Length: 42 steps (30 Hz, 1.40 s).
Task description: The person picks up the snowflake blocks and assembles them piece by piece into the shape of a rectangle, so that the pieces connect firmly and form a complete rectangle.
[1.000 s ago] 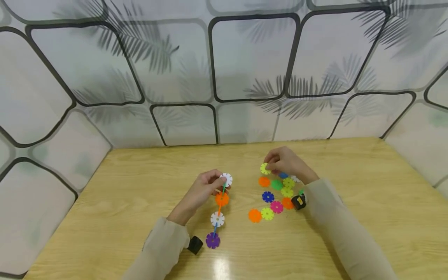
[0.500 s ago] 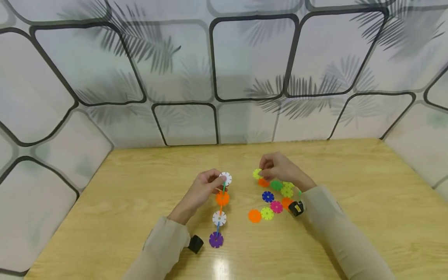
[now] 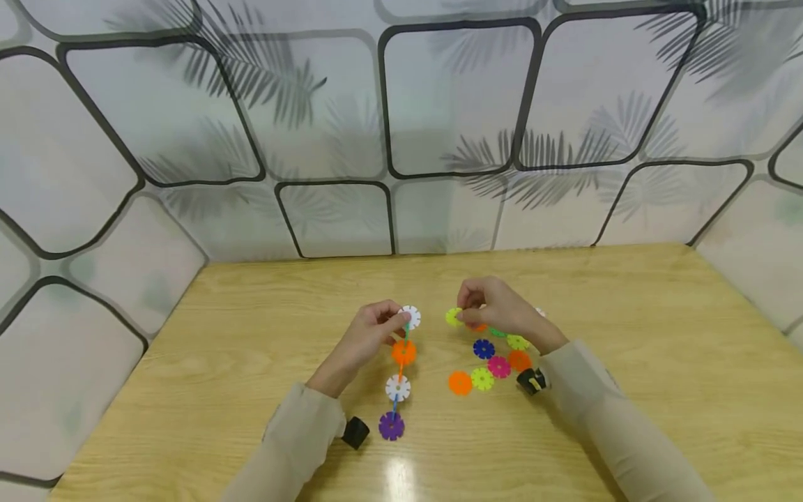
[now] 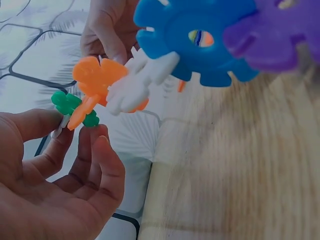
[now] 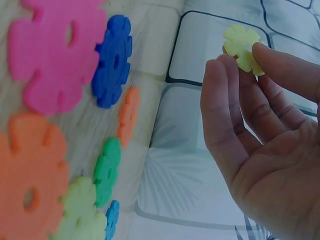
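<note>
My left hand [image 3: 366,338] pinches a white notched plastic disc [image 3: 411,316] between thumb and fingers. It is the far end of a chain of interlocked discs running toward me: green [image 4: 65,103], orange [image 3: 403,353], white [image 3: 398,388], blue [image 4: 165,30] and purple [image 3: 392,427]. Some are set crosswise and appear edge-on in the head view. Right of the chain, my right hand [image 3: 498,307] holds a single yellow disc [image 5: 242,47] by its edge with thumb and fingertips. A small gap separates the yellow disc from the white one.
Loose discs lie on the wooden table [image 3: 282,293] below my right hand: orange [image 3: 460,383], yellow [image 3: 482,378], pink [image 3: 499,367], dark blue [image 3: 484,348], green [image 5: 107,172] and several others, partly covered by the hand. A patterned wall [image 3: 339,216] stands behind the table.
My right hand has moved left with the yellow disc, from over the loose pieces toward the chain. The left hand stays nearly in place, while the chain's near end swings slightly right.
</note>
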Motion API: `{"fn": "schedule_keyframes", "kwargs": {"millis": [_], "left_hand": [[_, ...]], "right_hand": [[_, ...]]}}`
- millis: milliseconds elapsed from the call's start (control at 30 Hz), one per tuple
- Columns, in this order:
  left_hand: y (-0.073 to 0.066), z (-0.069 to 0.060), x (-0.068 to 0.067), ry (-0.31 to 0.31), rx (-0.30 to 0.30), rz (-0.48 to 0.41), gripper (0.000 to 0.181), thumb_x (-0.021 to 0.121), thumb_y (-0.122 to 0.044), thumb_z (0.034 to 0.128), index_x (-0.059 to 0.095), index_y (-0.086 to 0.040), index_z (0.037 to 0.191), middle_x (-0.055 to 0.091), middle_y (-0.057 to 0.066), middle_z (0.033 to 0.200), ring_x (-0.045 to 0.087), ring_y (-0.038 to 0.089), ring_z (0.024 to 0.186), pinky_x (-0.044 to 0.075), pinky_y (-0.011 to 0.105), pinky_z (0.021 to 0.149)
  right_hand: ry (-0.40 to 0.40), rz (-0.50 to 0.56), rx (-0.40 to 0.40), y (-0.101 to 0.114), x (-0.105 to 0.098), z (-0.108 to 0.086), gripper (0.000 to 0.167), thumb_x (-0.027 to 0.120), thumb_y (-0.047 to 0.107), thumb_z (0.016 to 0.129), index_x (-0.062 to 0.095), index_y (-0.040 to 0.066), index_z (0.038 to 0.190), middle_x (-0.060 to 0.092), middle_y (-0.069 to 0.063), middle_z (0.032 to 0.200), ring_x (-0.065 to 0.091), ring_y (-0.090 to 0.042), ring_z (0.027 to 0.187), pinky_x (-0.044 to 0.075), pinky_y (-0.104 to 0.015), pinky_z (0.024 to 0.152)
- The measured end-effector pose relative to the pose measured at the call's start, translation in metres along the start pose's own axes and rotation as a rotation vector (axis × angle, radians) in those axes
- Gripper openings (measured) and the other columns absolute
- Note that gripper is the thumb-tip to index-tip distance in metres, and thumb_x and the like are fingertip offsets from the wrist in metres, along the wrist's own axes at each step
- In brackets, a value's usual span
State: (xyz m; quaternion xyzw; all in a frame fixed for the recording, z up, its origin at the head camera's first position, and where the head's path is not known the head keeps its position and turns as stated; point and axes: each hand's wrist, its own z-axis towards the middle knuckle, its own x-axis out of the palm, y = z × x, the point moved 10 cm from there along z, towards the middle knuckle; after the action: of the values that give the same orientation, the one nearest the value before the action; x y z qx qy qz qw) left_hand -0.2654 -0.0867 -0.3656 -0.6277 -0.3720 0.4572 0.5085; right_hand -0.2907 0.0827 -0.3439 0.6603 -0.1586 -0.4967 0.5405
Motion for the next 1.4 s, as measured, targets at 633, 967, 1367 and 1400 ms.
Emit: {"fn": "schedule_keyframes", "kwargs": {"millis": [633,967,1367,1400], "left_hand": [[0.006,0.009,-0.005,-0.032,-0.025,0.012,0.018,0.057,-0.014,0.1041,0.061,-0.002,0.092,0.060,0.004,0.085,0.060,0.016,0.077,0.051,0.031,0.068],[0.005,0.009,-0.003,-0.033,-0.027,-0.009,0.018,0.058,-0.014,0.1041,0.061,-0.001,0.092,0.060,0.005,0.084,0.059,0.016,0.074,0.052,0.028,0.065],[0.003,0.007,0.002,-0.011,-0.015,-0.009,0.019,0.058,-0.016,0.1041,0.059,-0.003,0.090,0.061,0.003,0.082,0.059,0.016,0.075,0.051,0.029,0.066],[0.002,0.006,0.002,-0.008,-0.013,-0.008,0.019,0.058,-0.016,0.1041,0.059,-0.003,0.091,0.061,0.003,0.083,0.060,0.016,0.075,0.051,0.029,0.067]], "right_hand": [[0.004,0.025,-0.087,0.015,0.014,0.004,0.011,0.065,-0.010,0.093,0.060,-0.002,0.088,0.067,-0.020,0.082,0.066,-0.036,0.073,0.059,-0.046,0.070],[-0.019,0.024,-0.104,0.020,0.016,0.004,0.012,0.065,-0.011,0.093,0.061,0.000,0.087,0.068,-0.014,0.084,0.068,-0.034,0.077,0.060,-0.046,0.072],[-0.060,-0.007,-0.122,0.030,0.019,0.001,0.012,0.067,-0.009,0.092,0.063,0.001,0.086,0.068,-0.009,0.087,0.069,-0.036,0.083,0.059,-0.045,0.074],[-0.064,-0.006,-0.123,0.031,0.019,0.001,0.012,0.066,-0.009,0.092,0.063,0.001,0.086,0.068,-0.010,0.088,0.069,-0.035,0.083,0.059,-0.043,0.074]]}}
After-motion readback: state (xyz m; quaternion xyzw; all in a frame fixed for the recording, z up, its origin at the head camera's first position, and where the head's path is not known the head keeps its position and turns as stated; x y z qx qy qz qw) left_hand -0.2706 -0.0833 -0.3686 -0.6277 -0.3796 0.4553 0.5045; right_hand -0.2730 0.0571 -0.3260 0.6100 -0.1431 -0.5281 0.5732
